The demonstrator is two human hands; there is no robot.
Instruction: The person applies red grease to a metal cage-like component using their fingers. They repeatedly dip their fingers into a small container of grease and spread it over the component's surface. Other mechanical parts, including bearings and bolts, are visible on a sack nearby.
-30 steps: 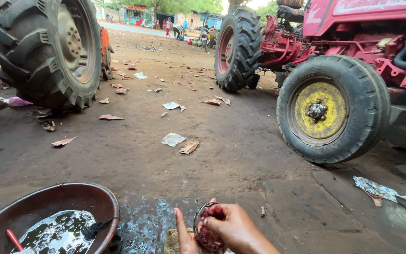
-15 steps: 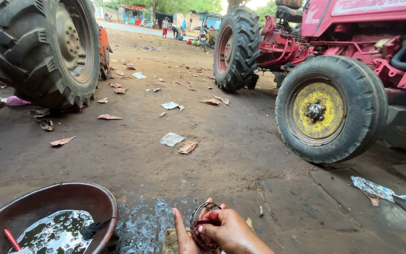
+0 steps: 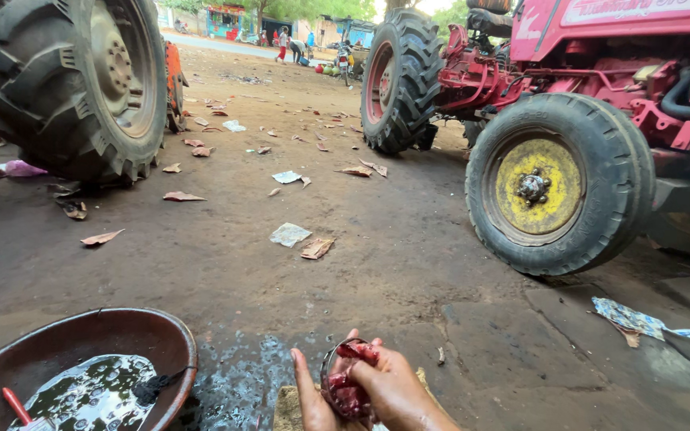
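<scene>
At the bottom edge, my left hand (image 3: 307,397) cups a round metal ring part (image 3: 327,377) from below, thumb pointing up. My right hand (image 3: 397,389) closes over the ring from the right and presses a red wad (image 3: 351,388) into its middle. Whether the wad is cloth or grease I cannot tell. Both hands hover just above the wet, oil-stained ground (image 3: 237,383). The lower halves of the hands and the ring are cut off by the frame.
A brown metal bowl (image 3: 171,339) at the lower left holds dark oily liquid and a red-handled brush (image 3: 17,405). A red tractor's yellow-hubbed front wheel (image 3: 557,182) stands to the right. A big rear tyre (image 3: 81,80) is at the far left. Leaves and paper scraps (image 3: 291,234) litter the dirt.
My hands stay on the ring and the red wad, with my right fingers shifting slightly over it. The view has drifted a little; nothing else has moved.
</scene>
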